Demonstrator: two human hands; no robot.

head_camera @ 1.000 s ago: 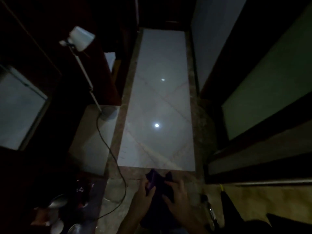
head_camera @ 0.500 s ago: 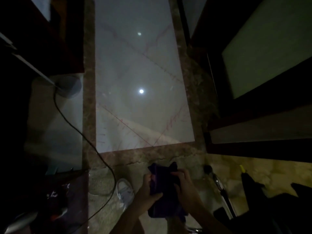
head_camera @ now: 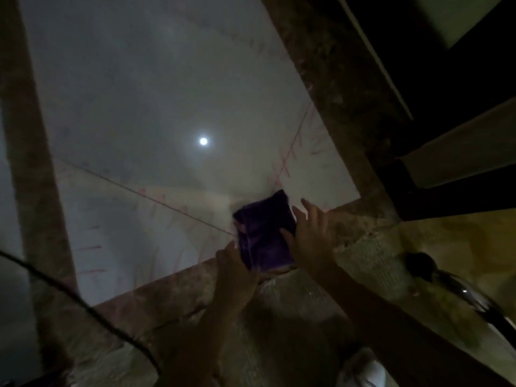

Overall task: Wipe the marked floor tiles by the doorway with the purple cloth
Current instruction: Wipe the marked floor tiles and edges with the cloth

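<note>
The folded purple cloth lies over the near edge of the pale floor tiles, which carry faint red pen marks near the cloth and to its left. My left hand grips the cloth's near left edge. My right hand rests against the cloth's right side with its fingers spread, thumb on the fabric. The room is dim and a ceiling light reflects as a bright spot on the tile.
A mottled brown stone border frames the tiles. A dark door frame stands at the right. A black cable curves across the lower left. A shiny dark object lies at the right, a white shoe at the bottom.
The view has dropped much closer to the floor. Both hands have carried the cloth forward from above the stone border down onto the tile's near edge, and my right fingers have spread.
</note>
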